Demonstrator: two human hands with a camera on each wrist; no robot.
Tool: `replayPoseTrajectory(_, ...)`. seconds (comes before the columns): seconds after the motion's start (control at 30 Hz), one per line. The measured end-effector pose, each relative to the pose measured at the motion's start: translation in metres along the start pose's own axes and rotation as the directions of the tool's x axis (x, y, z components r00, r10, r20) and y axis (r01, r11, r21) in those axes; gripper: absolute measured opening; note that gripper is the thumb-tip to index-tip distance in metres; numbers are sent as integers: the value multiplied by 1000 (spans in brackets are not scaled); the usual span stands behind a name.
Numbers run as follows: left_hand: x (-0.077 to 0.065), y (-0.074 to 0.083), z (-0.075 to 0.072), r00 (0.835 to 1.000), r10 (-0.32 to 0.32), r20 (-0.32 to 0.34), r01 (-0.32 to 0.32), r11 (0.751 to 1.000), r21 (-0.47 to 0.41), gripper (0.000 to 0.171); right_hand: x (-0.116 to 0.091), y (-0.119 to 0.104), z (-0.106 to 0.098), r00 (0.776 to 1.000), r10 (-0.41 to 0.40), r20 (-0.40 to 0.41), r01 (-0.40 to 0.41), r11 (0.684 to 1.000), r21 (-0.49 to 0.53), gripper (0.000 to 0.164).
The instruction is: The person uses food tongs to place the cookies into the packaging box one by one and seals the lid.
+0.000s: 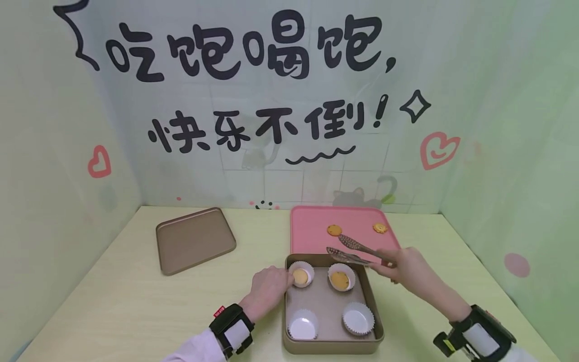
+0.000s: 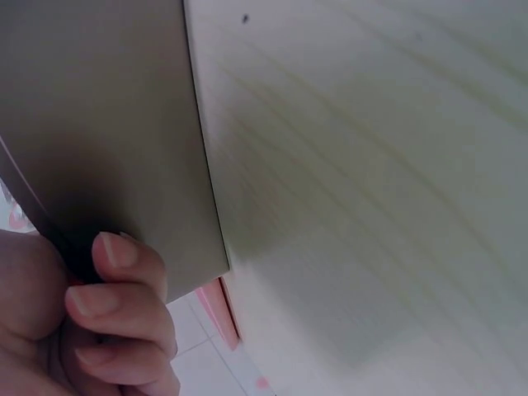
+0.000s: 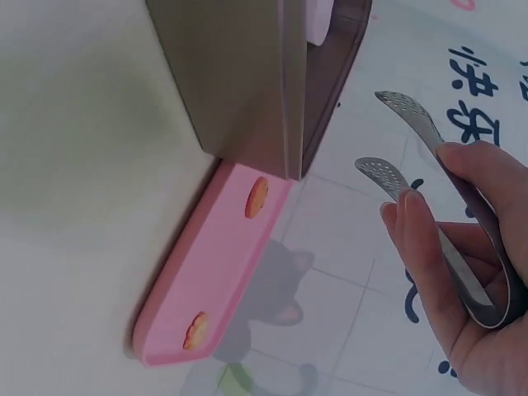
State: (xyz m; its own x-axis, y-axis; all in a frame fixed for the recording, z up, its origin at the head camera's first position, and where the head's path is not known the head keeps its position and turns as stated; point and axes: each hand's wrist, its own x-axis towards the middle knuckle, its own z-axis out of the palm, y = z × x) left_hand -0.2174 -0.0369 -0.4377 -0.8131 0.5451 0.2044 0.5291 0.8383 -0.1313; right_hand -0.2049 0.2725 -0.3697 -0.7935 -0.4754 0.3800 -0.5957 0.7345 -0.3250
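A deep square baking pan [image 1: 333,346] holds several white paper baking cups. A round cookie [image 1: 300,276] lies in the far left cup [image 1: 308,268], and another cookie [image 1: 340,280] in the far right cup [image 1: 350,272]. Both near cups, left [image 1: 303,324] and right [image 1: 358,319], have nothing in them. My left hand [image 1: 270,289] grips the pan's left rim beside the far left cup, its fingers [image 2: 124,318] curled against the outer wall. Metal tongs [image 3: 462,256] are in my right hand [image 1: 402,269], their tips spread with nothing between them, above the pan's far right corner.
Behind the pan lies a pink tray [image 1: 312,231] with a round cookie [image 1: 334,230] and a flower-edged cookie [image 1: 380,228]. A flat brown tray [image 1: 196,241] is at the back left of the table [image 1: 135,301]. A printed backdrop [image 1: 253,186] stands behind.
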Motion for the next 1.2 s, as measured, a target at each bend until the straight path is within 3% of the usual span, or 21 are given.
replayPoseTrajectory(0.23, -1, 0, 1, 1000, -11, 12, 11, 1000, -8, 23, 35, 27, 1, 999, 33, 7, -32, 996, -82, 18)
replayPoseTrajectory(0.43, -1, -1, 4, 999, -13, -38, 12, 1000, -13, 31, 56, 53, 18, 978, 187, 89, -189, 982, 15, 34)
replayPoseTrajectory(0.57, -1, -1, 4, 999, -14, -46, 13, 1000, -26, 33, 67, 65, 29, 962, 239, 132, -246, 969, 37, 38)
replayPoseTrajectory(0.97, -2, 0, 3, 999, -23, -41, 23, 1000, -15, 33, 82, 77, 47, 948, 275, 158, -276, 961, -13, 45)
replayPoseTrajectory(1.2, -1, 0, 3, 999, -24, -38, 24, 1000, -6, 33, 85, 76, 48, 936, 306, 176, -301, 952, -54, 36)
